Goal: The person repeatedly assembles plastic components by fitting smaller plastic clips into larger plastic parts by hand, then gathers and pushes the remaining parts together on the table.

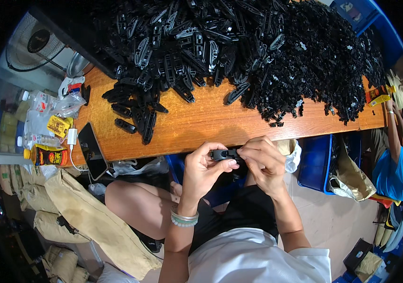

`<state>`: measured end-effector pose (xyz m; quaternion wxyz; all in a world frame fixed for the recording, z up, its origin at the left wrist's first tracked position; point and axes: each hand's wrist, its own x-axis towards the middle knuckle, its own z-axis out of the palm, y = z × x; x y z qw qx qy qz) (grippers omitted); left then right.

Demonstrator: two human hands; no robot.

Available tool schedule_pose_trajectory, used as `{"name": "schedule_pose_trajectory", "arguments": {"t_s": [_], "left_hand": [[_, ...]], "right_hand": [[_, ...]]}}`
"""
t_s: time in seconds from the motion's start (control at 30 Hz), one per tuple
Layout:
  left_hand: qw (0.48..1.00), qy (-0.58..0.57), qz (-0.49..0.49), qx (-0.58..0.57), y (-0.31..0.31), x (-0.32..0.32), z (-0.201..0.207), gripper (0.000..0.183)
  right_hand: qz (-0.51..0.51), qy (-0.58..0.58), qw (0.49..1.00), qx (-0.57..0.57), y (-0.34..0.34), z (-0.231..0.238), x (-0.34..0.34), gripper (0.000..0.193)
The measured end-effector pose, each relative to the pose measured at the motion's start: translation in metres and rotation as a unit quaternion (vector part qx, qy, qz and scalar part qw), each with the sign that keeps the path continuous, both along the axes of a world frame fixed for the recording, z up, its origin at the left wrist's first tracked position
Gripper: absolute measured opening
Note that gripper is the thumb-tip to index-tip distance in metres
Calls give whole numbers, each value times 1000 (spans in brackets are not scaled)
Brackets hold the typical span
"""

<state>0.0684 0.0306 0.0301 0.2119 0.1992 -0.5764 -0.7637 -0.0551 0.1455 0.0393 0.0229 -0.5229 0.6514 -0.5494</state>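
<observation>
Just in front of the table's near edge, my left hand (199, 170) pinches a long black plastic part (219, 154) between thumb and fingers. My right hand (266, 162) is closed at the part's right end, its thumb and fingertips pressed together there. Whether a separate small clip sits in the right fingertips is hidden. Beyond my hands, a big heap of similar long black plastic parts (182, 47) covers the far middle of the wooden table (196, 123). A heap of small black clips (305, 70) spreads to its right.
A phone (93, 151) with a white charger (72, 137) lies at the table's left edge, near bottles (45, 155) and a fan (36, 42). Blue crates (315, 162) and a sack (352, 177) stand right, below the table. Another person in blue (397, 170) is at far right.
</observation>
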Motion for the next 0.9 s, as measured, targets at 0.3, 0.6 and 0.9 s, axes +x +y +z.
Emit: {"name": "schedule_pose_trajectory", "arguments": {"t_s": [0.3, 0.6, 0.9], "left_hand": [[984, -24, 36, -175, 2, -4, -1, 18], [999, 1, -16, 40, -7, -22, -7, 12], [925, -124, 142, -330, -58, -105, -13, 23]], "right_hand": [[2, -208, 975, 74, 3, -11, -2, 25], [5, -281, 957, 71, 24, -25, -20, 18], [-266, 165, 947, 71, 21, -48, -56, 22]]}}
